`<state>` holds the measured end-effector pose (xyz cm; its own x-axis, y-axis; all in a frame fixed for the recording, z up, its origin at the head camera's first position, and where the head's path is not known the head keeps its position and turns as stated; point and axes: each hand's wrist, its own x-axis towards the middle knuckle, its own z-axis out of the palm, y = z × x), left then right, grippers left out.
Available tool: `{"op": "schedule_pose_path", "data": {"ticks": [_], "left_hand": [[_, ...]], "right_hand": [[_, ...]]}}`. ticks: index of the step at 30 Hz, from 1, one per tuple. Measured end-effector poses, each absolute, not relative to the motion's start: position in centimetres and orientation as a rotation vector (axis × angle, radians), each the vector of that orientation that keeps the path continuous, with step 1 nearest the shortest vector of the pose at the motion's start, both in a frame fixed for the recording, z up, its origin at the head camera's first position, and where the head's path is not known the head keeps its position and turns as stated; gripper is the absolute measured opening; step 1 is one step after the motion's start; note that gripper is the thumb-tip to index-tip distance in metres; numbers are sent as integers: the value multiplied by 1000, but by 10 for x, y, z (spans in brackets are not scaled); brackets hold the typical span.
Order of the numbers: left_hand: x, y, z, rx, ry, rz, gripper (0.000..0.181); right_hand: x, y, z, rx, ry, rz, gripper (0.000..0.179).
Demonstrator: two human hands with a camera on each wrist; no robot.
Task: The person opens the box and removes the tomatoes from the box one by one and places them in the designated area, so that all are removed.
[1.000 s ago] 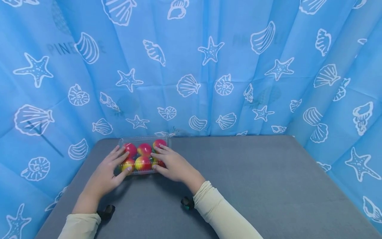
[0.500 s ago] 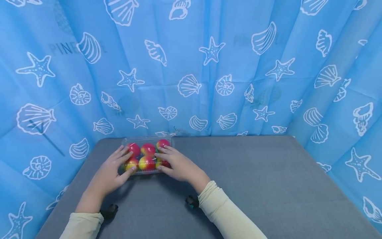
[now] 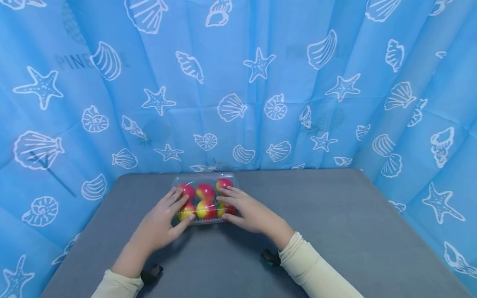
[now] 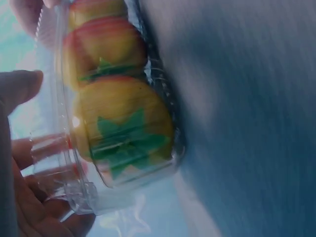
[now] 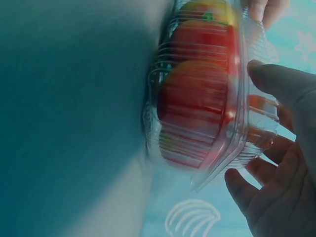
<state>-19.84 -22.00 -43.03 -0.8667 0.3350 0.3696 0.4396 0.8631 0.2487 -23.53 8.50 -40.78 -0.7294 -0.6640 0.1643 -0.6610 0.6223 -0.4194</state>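
Observation:
A clear plastic clamshell container (image 3: 204,179) with its lid down lies near the table's back edge. Through it show several round red-and-yellow fruits (image 3: 206,209), with green star-shaped leaves visible in the left wrist view. My left hand (image 3: 158,221) grips the left end, fingers spread over the lid and thumb at the front side. At the opposite end my right hand (image 3: 255,212) holds on in the same way. In the right wrist view, the fingers (image 5: 264,170) curl about the ribbed lid, with the thumb (image 5: 276,79) by the rim.
A grey table (image 3: 328,231) extends widely to the right and front. Behind it hangs a blue curtain (image 3: 238,136) printed with white shells and starfish, close to the table's back edge. Black wrist devices (image 3: 152,274) sit under both forearms.
Both hands and the container of fruits between them have moved right along the back of the table. The grip looks the same throughout.

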Motion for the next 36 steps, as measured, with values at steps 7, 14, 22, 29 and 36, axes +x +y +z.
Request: {"op": "schedule_pose_path", "data": {"ticks": [7, 14, 22, 29, 36], "left_hand": [[-185, -187, -427, -593, -2740, -489, 71], [-171, -163, -425, -669, -2744, -533, 72], [-156, -146, -427, -780, -2820, -690, 68], [-156, -145, -427, -778, -2833, -725, 67], [-162, -142, -427, -782, -2817, -769, 69]], "right_hand": [[-221, 121, -405, -1163, 2834, -722, 57], [-205, 153, -403, -1138, 2842, -719, 56], [-175, 181, -403, -1112, 2864, -645, 55], [-174, 181, -395, -1132, 2888, -577, 52], [-177, 185, -399, -1143, 2916, -586, 53]]}}
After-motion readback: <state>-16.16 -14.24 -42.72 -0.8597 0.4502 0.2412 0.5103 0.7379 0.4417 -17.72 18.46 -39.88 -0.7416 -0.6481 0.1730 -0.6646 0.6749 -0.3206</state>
